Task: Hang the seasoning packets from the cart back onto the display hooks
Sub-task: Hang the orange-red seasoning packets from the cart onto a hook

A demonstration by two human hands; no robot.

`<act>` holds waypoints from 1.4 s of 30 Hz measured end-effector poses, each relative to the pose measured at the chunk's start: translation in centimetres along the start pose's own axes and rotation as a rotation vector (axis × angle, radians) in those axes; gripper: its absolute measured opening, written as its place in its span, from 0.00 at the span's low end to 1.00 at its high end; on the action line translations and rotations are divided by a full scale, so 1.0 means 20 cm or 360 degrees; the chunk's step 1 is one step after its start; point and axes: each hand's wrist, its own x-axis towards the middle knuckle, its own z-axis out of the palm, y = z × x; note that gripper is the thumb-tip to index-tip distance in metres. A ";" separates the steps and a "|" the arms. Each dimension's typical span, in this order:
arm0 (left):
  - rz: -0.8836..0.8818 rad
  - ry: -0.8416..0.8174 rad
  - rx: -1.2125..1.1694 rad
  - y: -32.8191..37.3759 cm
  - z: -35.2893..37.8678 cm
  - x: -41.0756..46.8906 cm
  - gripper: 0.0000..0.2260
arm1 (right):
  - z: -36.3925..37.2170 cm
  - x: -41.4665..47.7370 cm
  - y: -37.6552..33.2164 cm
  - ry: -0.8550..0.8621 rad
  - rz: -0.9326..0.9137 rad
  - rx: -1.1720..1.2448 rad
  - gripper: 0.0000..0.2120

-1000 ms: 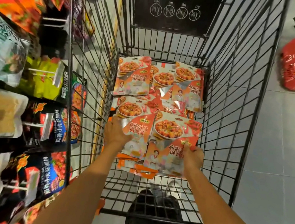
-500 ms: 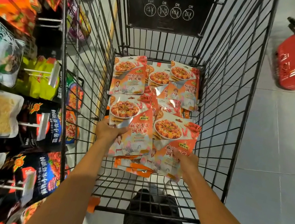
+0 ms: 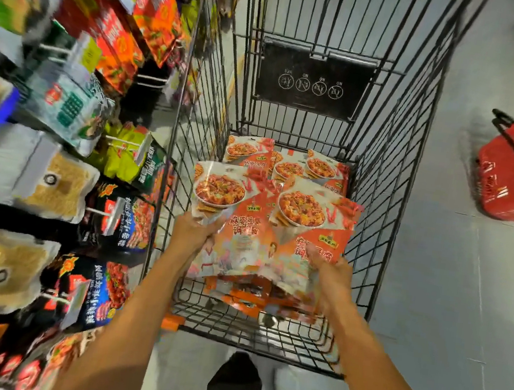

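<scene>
Lift-out stage. The left hand and right hand, held apart, each grip a bundle of orange-and-white foil seasoning packets by the lower half. Both bundles now ride higher above the floor of the black wire cart than a second ago, so hanging probably follows. Further packets lie beyond the hands. The white wire display hooks, left of the left hand, are blurred. The packet count per hand cannot be told.
</scene>
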 end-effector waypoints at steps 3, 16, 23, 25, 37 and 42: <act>0.0177 0.0138 -0.0151 0.14 -0.14 -0.21 0.15 | 0.02 -0.13 -0.17 -0.0150 -0.0211 -0.0167 0.10; 0.0835 0.1360 -0.0479 0.29 -0.82 -1.75 0.08 | 0.28 -1.07 -0.59 -0.1120 -0.0905 -0.0625 0.06; 0.0982 0.1984 -0.0595 0.13 -1.07 -2.62 0.06 | 0.47 -1.89 -0.46 -0.1810 -0.1275 -0.0673 0.11; 0.1049 0.2131 -0.0549 0.09 -1.11 -2.87 0.06 | 0.51 -2.12 -0.37 -0.1976 -0.1335 -0.0709 0.12; 0.0919 0.2870 -0.0515 -0.69 -1.47 -4.13 0.11 | 0.51 -3.30 0.63 -0.2798 -0.1196 -0.0840 0.07; 0.0875 0.2974 -0.0560 -1.03 -1.71 -4.46 0.08 | 0.49 -3.65 1.02 -0.2975 -0.1046 -0.0864 0.03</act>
